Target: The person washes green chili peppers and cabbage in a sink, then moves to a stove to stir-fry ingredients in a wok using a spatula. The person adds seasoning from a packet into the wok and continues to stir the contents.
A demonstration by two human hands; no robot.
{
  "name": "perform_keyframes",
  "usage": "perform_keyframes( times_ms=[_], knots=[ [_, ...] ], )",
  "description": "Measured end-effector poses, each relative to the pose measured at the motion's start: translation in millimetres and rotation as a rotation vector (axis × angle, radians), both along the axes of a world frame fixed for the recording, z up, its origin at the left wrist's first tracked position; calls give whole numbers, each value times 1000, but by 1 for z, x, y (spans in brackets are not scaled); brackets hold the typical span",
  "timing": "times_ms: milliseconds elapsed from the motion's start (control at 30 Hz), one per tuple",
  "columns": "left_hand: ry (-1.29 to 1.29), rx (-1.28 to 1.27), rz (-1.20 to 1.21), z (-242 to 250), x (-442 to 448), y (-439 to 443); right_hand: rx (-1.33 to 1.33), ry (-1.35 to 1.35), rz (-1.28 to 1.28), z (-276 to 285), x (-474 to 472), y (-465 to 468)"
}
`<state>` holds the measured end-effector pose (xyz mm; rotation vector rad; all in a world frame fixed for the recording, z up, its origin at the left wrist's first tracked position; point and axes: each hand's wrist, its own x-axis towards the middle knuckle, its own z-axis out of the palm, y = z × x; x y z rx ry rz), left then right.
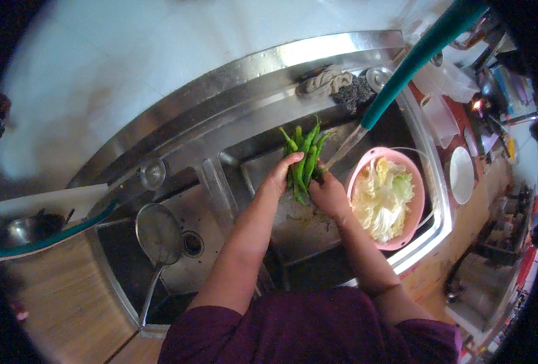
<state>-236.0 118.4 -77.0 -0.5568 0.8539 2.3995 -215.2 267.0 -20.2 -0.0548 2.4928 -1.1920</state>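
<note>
Both hands are over the right basin (291, 241) of a stainless steel double sink, around one bunch of long green chili peppers (306, 159). My left hand (285, 173) grips the bunch from the left, with the thumb across the front. At the lower right of the bunch, my right hand (329, 193) has its fingers curled at the peppers' edge; what lies inside them is partly hidden. Water (344, 148) runs from a teal hose (405, 77) towards the peppers and my right hand. Close by on the right sits a pink colander (417, 200) holding pale cabbage leaves (385, 200).
In the left basin lies a long-handled mesh skimmer (159, 234) beside the drain (193, 243). A rag (328, 82) and a dark scouring pad (353, 93) rest on the back ledge. A white bowl (461, 175) stands on the counter at right. A metal bowl (36, 227) is far left.
</note>
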Motion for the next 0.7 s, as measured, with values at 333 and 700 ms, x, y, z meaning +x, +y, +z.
perform_keyframes(
  times_ms=[333,700],
  knots=[
    [-47,-79,-64,-4,3,14,-65,-41,-252,-13,-6,3],
    [-153,-87,50,-9,5,22,-399,-209,-583,-56,-6,5]
  ],
)
